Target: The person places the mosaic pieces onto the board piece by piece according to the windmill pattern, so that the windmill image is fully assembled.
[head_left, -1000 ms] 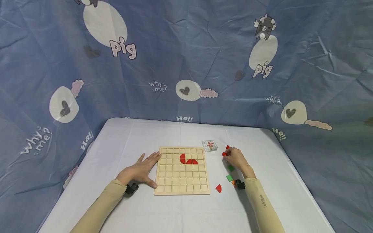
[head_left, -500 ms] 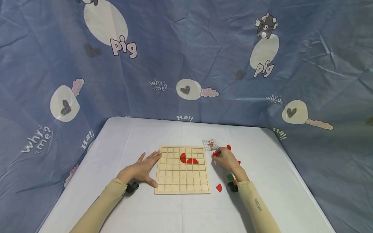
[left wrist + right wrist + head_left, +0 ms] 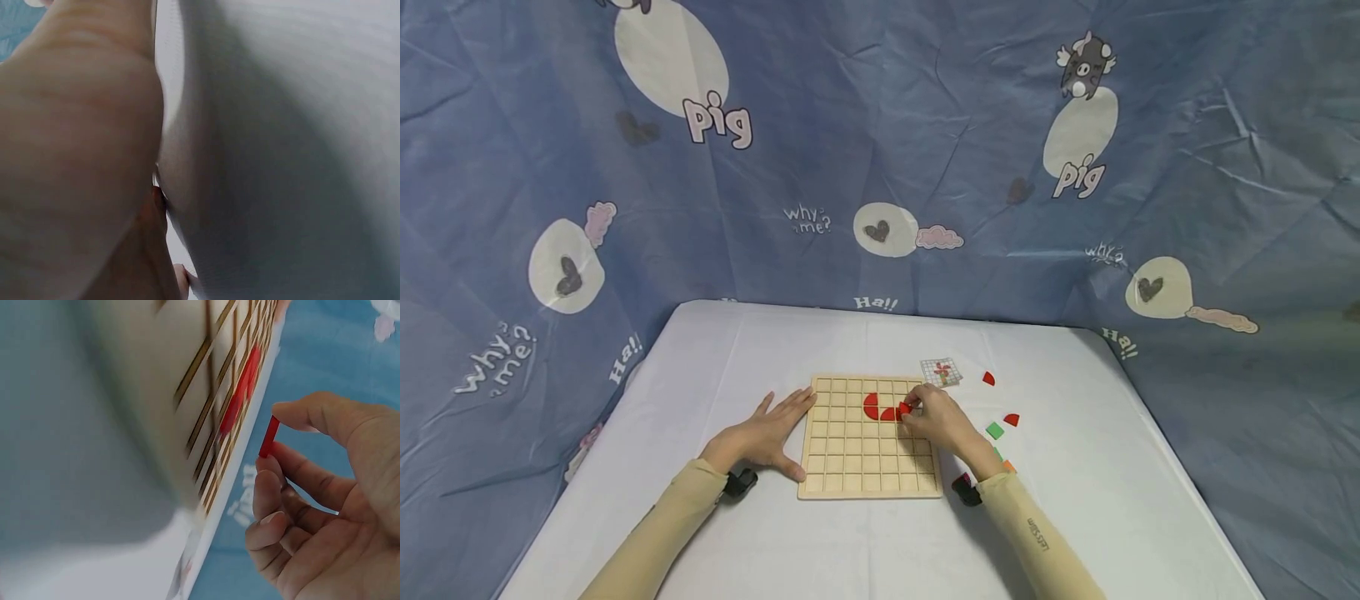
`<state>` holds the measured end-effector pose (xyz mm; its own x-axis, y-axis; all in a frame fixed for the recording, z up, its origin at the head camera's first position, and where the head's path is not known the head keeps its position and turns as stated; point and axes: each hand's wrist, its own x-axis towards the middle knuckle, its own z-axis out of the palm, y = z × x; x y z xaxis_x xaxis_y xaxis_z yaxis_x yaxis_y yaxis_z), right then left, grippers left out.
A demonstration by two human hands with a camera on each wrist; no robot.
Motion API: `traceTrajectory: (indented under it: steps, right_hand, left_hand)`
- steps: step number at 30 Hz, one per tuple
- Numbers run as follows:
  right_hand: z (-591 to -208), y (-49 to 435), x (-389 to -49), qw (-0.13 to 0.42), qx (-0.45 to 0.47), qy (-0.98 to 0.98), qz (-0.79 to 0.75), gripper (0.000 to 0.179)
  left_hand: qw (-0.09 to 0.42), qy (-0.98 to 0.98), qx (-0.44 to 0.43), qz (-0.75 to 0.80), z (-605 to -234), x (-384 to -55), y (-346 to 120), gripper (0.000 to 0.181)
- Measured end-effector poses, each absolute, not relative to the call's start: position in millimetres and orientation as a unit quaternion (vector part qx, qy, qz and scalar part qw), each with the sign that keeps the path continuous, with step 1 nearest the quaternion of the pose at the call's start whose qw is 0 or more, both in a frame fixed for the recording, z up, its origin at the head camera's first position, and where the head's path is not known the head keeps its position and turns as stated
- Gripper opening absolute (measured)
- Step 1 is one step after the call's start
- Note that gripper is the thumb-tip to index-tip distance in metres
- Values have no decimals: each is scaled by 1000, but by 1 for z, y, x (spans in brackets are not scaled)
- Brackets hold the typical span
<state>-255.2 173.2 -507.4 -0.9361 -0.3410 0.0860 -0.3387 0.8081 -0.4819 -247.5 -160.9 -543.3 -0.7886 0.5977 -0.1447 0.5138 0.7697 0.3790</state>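
A square wooden grid board (image 3: 868, 458) lies on the white table. My left hand (image 3: 765, 437) spreads its fingers along the board's left edge, with fingertips and thumb at the rim; the left wrist view shows mostly palm and cloth. Between thumb and fingertips, my right hand (image 3: 942, 418) pinches a thin red tile (image 3: 269, 437) over the board's upper right part. Red quarter-circle tiles (image 3: 871, 407) sit in the grid just left of that hand, forming a curve. In the right wrist view, the pinched tile is edge-on, apart from the red pieces on the board.
A picture card (image 3: 942, 372) with a red pinwheel lies beyond the board's upper right corner. Right of the board are a red quarter tile (image 3: 988, 378), another red tile (image 3: 1012, 420), a green square (image 3: 995, 431) and an orange piece (image 3: 1009, 467) partly behind the arm.
My right hand has moved left from the loose tiles to above the board, carrying a red tile. The left hand has stayed in place on the board's edge.
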Motion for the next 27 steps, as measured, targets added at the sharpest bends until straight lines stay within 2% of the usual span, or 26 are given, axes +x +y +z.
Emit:
traceTrajectory:
  steps: [10, 13, 18, 27]
  right_hand:
    - [-506, 131, -243, 1, -251, 943, -219, 22]
    - [-508, 122, -240, 16, -267, 941, -208, 22]
    - [-510, 112, -237, 41, -283, 937, -199, 23]
    - [-516, 105, -241, 44, -290, 941, -170, 27]
  left_hand:
    - [129, 930, 301, 166, -542, -248, -161, 140]
    - [130, 930, 300, 166, -541, -248, -162, 140]
    - [132, 930, 300, 167, -541, -247, -162, 139]
    - [132, 929, 303, 168, -538, -247, -162, 139]
